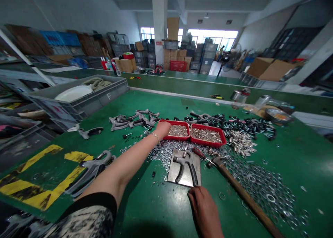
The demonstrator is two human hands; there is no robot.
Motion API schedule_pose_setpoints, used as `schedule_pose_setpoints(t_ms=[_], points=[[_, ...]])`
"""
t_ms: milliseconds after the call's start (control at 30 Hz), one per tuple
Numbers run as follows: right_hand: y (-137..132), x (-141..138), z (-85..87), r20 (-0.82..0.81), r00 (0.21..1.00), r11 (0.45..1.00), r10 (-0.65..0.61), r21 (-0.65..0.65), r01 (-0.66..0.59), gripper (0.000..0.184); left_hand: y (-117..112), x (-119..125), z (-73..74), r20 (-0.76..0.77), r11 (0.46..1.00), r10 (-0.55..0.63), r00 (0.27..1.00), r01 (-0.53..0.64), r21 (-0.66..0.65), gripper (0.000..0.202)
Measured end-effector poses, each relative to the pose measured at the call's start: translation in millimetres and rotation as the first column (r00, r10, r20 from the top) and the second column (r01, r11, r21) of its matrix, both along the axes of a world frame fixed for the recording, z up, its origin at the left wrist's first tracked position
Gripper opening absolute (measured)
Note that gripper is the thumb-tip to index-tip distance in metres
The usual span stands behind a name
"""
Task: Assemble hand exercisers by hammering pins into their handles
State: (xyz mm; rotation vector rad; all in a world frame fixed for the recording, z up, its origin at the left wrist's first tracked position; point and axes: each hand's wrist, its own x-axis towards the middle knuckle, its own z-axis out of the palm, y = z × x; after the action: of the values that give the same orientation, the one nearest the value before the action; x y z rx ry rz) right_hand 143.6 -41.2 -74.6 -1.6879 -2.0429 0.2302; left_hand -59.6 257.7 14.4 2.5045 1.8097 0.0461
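My left hand [162, 128] is at the left red tray [177, 138], its hold hidden; a light pinch suits. My curled right hand [204, 204], hold unclear, should steady the grip tool [192, 168] on the metal plate [186, 179]

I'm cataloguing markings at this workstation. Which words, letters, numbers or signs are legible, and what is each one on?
"F": white letter on the grey crate.
Dark handwriting on the green table, beside the left hand: perhaps starts "20", rest unclear.
Red sign on the pillar: too small and blurred.
Red marking on the crate's other side: too blurred.
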Motion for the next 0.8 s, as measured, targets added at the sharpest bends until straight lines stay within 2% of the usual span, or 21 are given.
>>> schedule_pose_setpoints(t_ms=[167, 267, 367, 467, 567, 633, 700, 800], points=[[-2.2, 13.4, -7.6, 0.021, 0.999, 0.996, 0.043, -0.077, -0.041, 0.015, 2.1, 5.3, -10.7, -0.071, 0.998, 0.002, 0.997, -0.007, -0.066, 0.036], [-0.8, 15.9, -2.1, 0.018, 0.998, 0.989, 0.061, -0.136, -0.058, 0.013, 2.2, 3.6, -10.9, -0.074, 0.997, -0.006, 0.997, 0.0, -0.075, 0.036], [10.0, 20.1, 18.7, -0.197, 0.977, 0.965, 0.08, -0.23, -0.125, 0.016, 1.8, 1.4, -11.3, -0.065, 0.998, -0.016, 0.998, 0.011, -0.067, 0.037], [38.0, 25.1, 49.6, -0.392, 0.92, 0.938, 0.026, -0.307, -0.157, 0.02, -0.4, -0.5, -13.9, -0.049, 0.999, -0.018, 0.999, 0.016, -0.042, 0.035], [78.2, 25.1, 71.6, -0.453, 0.891, 0.933, 0.002, -0.32, -0.165, 0.016, -3.8, -3.8, -17.0, -0.01, 1.0, -0.018, 1.0, 0.018, -0.004, 0.032], [103.1, 22.1, 74.9, -0.444, 0.896, 0.922, 0.021, -0.339, -0.19, 0.014, -6.0, -7.1, -18.5, 0.031, 0.999, -0.014, 0.999, 0.013, 0.029, 0.025], [121.0, 18.8, 70.1, -0.382, 0.919, 0.933, 0.095, -0.286, -0.216, 0.015, -7.6, -10.8, -20.2, 0.082, 0.998, -0.012, 0.997, 0.007, 0.062, 0.02], [132.4, 16.6, 55.0, -0.263, 0.941, 0.964, 0.215, -0.095, -0.247, 0.019, -7.6, -15.0, -24.4, 0.162, 0.995, -0.022, 0.987, 0.005, 0.103, 0.021]])
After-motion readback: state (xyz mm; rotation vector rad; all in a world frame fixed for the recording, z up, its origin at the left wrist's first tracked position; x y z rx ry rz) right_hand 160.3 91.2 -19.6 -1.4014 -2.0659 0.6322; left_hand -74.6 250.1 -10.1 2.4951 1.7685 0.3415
